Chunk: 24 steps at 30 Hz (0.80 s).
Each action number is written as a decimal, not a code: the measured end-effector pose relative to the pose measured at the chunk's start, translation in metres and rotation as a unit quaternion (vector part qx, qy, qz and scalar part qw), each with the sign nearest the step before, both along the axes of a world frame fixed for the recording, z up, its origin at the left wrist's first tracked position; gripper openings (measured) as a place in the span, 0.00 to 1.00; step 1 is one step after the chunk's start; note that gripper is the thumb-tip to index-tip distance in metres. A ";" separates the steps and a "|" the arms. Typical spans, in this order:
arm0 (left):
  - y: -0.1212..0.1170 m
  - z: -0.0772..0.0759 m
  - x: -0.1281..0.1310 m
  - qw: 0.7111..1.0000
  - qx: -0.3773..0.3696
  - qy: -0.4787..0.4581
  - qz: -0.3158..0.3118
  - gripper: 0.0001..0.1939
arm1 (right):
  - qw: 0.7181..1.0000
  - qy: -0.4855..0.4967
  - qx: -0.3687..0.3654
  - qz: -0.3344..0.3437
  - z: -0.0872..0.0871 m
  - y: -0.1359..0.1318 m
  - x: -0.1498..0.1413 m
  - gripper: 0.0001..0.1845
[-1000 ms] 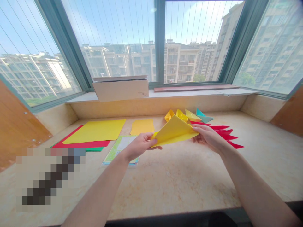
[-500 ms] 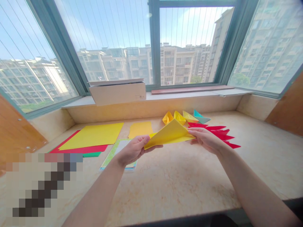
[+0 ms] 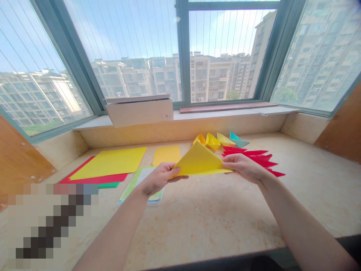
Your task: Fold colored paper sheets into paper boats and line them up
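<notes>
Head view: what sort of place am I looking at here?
Probably a bay window in a home, likely on an upper floor: window frames angle round three sides, a stone-look ledge fills the bay, and apartment blocks stand outside.

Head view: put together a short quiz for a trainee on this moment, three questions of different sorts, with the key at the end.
1. Which hand or hands hold the folded yellow paper, and where on it?
2. True or false: the large yellow sheet lies on top of red paper.
3. Fill in the blank: in the row of folded paper boats, the boat at the right end is ____.

Key
1. Both: the left hand at its left end, the right hand at its right end.
2. True.
3. Turquoise.
</notes>
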State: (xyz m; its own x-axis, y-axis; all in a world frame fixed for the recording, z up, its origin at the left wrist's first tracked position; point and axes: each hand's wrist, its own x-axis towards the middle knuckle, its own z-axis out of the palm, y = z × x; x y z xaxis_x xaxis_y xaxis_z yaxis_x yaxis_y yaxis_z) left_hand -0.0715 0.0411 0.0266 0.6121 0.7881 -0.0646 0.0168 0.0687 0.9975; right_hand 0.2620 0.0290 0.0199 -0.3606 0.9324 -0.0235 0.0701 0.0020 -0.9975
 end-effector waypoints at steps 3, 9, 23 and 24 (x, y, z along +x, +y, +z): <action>0.003 -0.002 -0.004 1.000 0.012 0.028 -0.009 0.21 | 0.999 -0.034 0.016 0.037 0.000 -0.001 0.000 0.20; -0.002 0.003 -0.004 0.997 0.020 0.073 -0.025 0.22 | 0.997 -0.053 0.055 -0.022 -0.005 0.002 -0.006 0.20; -0.014 0.005 0.004 0.998 -0.057 -0.014 -0.024 0.26 | 0.998 -0.026 0.026 -0.060 -0.004 0.003 -0.009 0.20; -0.014 0.005 0.005 0.998 -0.052 -0.012 -0.024 0.25 | 0.997 -0.025 0.026 -0.061 -0.004 0.003 -0.008 0.20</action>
